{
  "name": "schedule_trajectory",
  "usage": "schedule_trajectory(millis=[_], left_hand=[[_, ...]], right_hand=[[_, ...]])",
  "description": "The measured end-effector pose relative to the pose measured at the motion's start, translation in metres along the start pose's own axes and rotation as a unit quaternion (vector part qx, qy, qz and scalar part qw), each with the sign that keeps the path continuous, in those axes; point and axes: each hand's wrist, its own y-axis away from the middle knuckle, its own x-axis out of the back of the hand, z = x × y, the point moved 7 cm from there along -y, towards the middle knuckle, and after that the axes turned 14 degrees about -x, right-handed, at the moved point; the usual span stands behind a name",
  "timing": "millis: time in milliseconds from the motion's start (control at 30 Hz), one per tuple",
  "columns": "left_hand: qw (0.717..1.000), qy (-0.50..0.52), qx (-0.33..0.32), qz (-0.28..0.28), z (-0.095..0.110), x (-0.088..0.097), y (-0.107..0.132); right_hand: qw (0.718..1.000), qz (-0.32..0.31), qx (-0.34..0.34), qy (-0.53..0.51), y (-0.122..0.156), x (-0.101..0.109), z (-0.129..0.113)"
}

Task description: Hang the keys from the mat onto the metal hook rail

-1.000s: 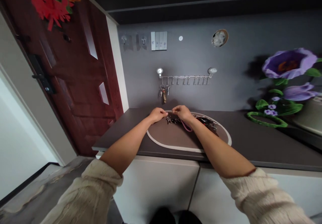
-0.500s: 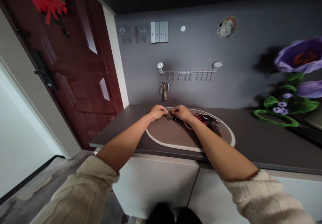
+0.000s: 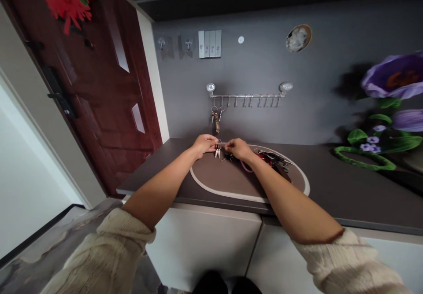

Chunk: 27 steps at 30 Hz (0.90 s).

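My left hand (image 3: pixel 205 144) and my right hand (image 3: pixel 238 148) are both pinched closed on a small bunch of keys (image 3: pixel 217 151), which hangs between them just above the oval brown mat (image 3: pixel 231 180) on the dark countertop. More keys with a pink loop and a red tag (image 3: pixel 271 158) lie on the mat, to the right of my right hand. On the grey wall behind, a metal hook rail (image 3: pixel 246 95) carries one key set with a brown fob (image 3: pixel 216 121) at its left end.
A dark red door (image 3: pixel 99 78) with a black handle stands at the left. Light switches (image 3: pixel 209 43) sit above the rail. Purple artificial flowers (image 3: pixel 390 109) occupy the counter's right side. White cabinet fronts (image 3: pixel 211 245) are below the countertop.
The small key bunch has come up off the mat and now dangles between my two hands. Both hands have risen slightly; the view has shifted a little.
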Motion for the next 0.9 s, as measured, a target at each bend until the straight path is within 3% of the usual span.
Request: schedule_trajectory(millis=[333, 900], left_hand=[[0.993, 0.116, -0.009, 0.017, 0.006, -0.001, -0.001], [0.990, 0.134, -0.033, -0.002, 0.010, -0.009, 0.000]], right_hand=[[0.967, -0.036, 0.025, -0.249, 0.007, 0.005, -0.017], [0.959, -0.042, 0.049, -0.276, 0.006, 0.003, -0.017]])
